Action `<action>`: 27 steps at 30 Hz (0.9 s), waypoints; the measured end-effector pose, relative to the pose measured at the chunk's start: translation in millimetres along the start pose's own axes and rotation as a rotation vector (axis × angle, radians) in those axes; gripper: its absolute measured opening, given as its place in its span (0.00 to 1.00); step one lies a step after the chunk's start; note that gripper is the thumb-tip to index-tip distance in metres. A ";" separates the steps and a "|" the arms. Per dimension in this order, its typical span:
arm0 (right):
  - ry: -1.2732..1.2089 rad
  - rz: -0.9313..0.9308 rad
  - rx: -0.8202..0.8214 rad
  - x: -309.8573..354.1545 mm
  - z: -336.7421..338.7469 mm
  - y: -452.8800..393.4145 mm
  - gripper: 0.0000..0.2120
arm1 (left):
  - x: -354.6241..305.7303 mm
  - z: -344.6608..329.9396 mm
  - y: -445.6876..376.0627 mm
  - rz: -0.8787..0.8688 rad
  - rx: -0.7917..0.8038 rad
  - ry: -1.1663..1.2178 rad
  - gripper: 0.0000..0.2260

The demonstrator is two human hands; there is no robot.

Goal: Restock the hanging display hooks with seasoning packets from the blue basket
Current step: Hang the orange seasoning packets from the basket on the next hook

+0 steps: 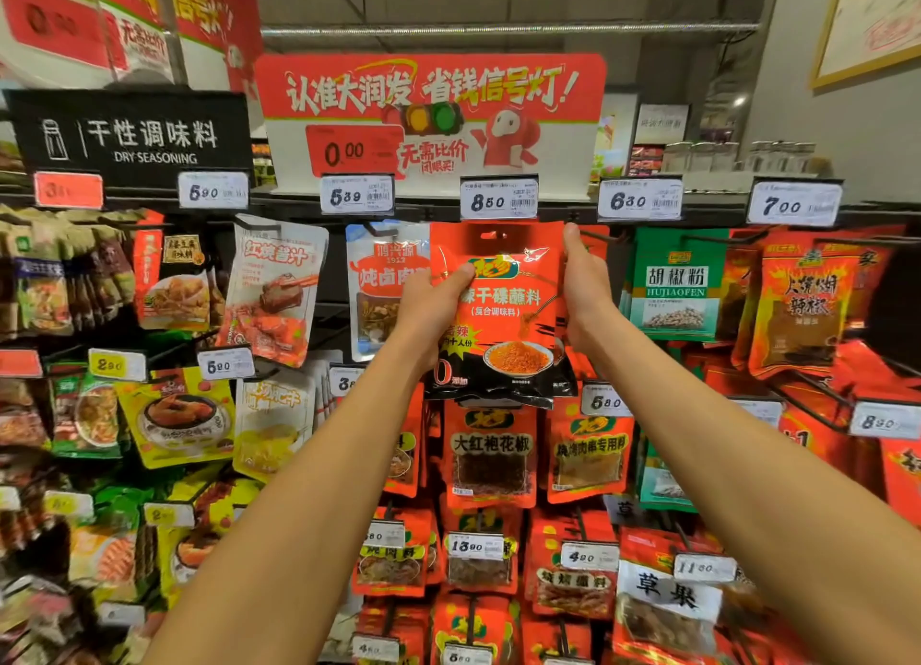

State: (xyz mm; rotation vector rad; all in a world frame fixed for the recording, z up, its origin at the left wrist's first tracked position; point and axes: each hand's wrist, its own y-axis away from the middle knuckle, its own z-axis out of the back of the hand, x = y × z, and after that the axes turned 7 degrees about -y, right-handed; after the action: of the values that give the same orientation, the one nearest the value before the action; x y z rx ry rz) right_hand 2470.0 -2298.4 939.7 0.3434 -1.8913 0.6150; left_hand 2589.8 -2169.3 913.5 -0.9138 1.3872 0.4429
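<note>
Both hands up at frame centre on one red seasoning packet (pixel 498 310). Left hand (pixel 428 305) pinches its left edge, thumb on the front; right hand (pixel 585 296) has fingers curled behind the right edge — likely squaring the top hole (pixel 493 236) to a hook under the 8.50 price tag (pixel 499 198). Can't tell if the hook is through yet. Tight slot: blue-white packet (pixel 379 286) just left, green pepper packet (pixel 675 286) right. Blue basket not in view.
</note>
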 end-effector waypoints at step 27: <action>0.487 0.254 -0.201 15.3 -22.0 -14.4 0.20 | -9.3 -4.5 -6.7 0.110 0.003 0.060 0.08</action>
State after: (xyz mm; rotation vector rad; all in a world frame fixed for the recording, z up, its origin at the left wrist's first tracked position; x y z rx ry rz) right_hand 2488.2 -2297.2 964.1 -0.1707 -1.5146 0.6042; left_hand 2590.3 -2174.5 924.7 -0.8574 1.4977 0.5000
